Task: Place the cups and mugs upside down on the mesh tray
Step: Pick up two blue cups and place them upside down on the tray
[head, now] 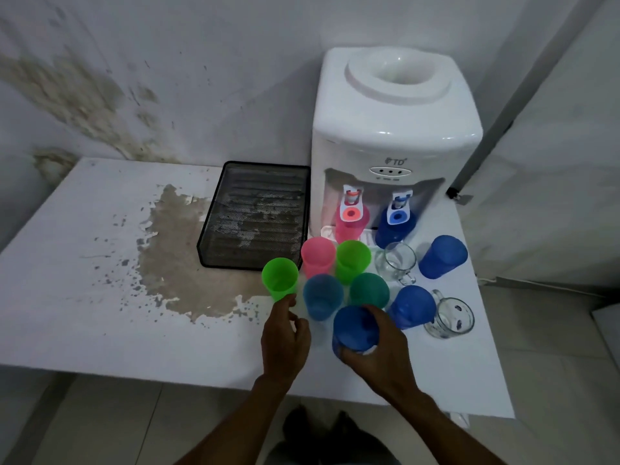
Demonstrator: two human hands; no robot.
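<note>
A black mesh tray [214, 236] lies on the white table left of the water dispenser, with nothing in it. Several plastic cups stand upright in front of it: a green cup [280, 278], a pink cup [318, 255], a second green cup [353, 260], a teal-blue cup [322, 297], a dark green cup [369, 290] and two blue cups [412, 305] [443, 256]. Two clear glass mugs [397, 261] [451, 318] stand among them. My right hand [382, 350] grips a blue cup [355, 327]. My left hand [285, 337] is open, its fingertips touching the first green cup's base.
A white water dispenser [396, 129] stands at the back right, with a pink cup [350, 226] and a blue cup [394, 229] under its taps. The table [84, 297] has a large patch of peeled paint at its middle. A stained wall runs behind it.
</note>
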